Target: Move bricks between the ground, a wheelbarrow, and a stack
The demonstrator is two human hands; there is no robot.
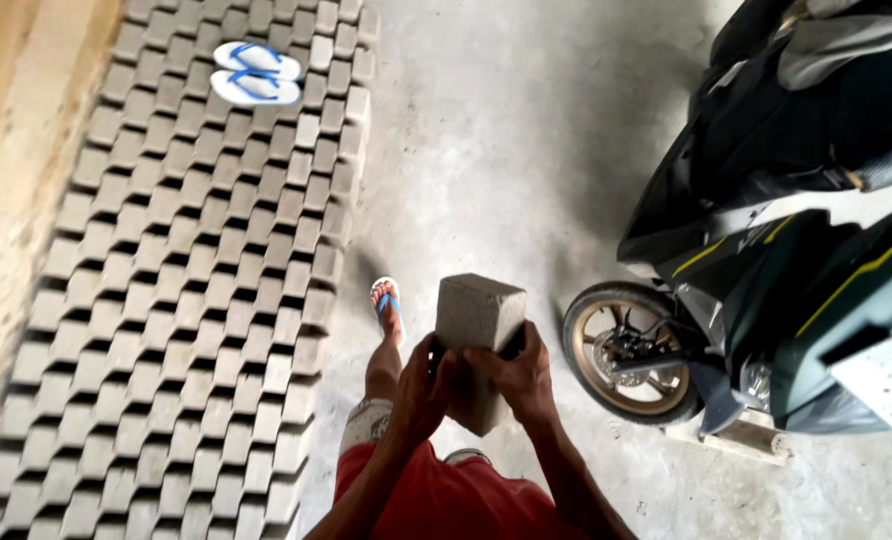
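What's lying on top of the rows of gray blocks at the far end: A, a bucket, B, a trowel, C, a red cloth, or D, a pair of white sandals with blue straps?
D: a pair of white sandals with blue straps rests on the rows of gray blocks, away from the single block that both hands hold.

A block [478, 345] is sitting between the left hand [423, 385] and the right hand [519, 378], above the floor [486, 150]. To the left, rows of bricks [186, 300] are lying on the floor, with a pair of sandals [256, 73] resting on their far end. To the right, a scooter [766, 250] is standing, its wheel [634, 352] just beside the right hand.
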